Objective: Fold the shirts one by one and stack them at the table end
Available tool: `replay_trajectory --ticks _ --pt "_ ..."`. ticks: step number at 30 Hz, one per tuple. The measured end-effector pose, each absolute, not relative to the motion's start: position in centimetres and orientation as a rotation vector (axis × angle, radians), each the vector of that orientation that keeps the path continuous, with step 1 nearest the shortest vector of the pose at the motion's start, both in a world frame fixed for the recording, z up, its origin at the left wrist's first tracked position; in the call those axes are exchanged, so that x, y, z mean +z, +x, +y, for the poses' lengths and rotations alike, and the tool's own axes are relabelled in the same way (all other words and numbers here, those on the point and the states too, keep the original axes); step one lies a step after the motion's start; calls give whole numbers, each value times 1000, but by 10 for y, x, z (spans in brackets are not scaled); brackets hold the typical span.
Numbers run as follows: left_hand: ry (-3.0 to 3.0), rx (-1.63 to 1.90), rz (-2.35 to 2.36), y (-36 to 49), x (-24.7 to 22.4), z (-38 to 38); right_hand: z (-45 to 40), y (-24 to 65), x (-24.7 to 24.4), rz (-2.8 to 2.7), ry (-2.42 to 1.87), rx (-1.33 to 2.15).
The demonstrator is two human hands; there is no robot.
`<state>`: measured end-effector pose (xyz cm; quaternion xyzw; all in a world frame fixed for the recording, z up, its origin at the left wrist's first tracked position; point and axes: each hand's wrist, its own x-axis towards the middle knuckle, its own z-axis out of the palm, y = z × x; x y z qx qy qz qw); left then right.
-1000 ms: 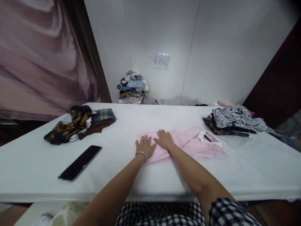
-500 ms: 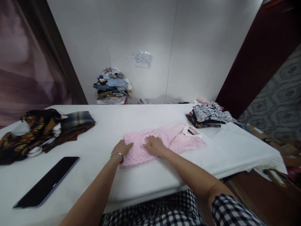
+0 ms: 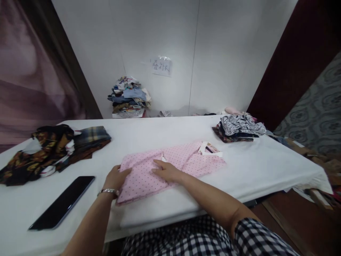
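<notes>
Currently, the left hand [image 3: 114,180] is gripping one end of the pink dotted shirt [image 3: 144,179], its thumb above; the right hand [image 3: 170,172] is touching the middle, thumb and forefinger parted, its grip unclear. The shirt is lying near the front edge of the table [image 3: 160,131].

A mauve curtain [image 3: 23,78] hangs left of the pale wall [image 3: 226,53].

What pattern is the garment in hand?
The garment is pink with small dark dots, seen best in the head view.
</notes>
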<state>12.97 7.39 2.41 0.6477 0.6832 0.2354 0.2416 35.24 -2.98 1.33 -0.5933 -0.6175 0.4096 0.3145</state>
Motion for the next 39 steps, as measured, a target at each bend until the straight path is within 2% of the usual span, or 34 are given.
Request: replay_trajectory --ticks 5,8,10,12,16,19,22,25,30,34,36,39 --pt "1613 772 1576 171 76 56 -45 365 37 -1273 -1313 1204" --pt "1457 824 1122 222 108 38 -55 387 42 -1024 -1094 1262" --pt "1453 737 854 254 113 27 -62 410 37 -876 -1046 1265" --pt "1608 683 801 279 100 18 -70 436 26 -742 -1094 1259" --pt "2226 600 971 298 42 9 -86 476 0 -552 -1233 1212" --pt "2541 394 1038 298 2 3 -91 488 -13 -625 -1371 1119" --pt "2646 320 1136 298 -14 -1 -84 489 -17 -802 -1514 954" --pt "2654 334 1239 298 -17 -2 -71 488 -17 -926 -1591 811" --pt "2657 281 1278 299 -18 -2 -65 486 -17 -972 -1767 864" --pt "2644 239 1255 298 -8 2 -93 487 -18 -1009 -1741 606" --pt "2635 242 1242 299 3 10 -119 488 -18 -864 -1644 596" --pt "2669 300 1206 309 21 31 -162 486 -15 -453 -1495 774"
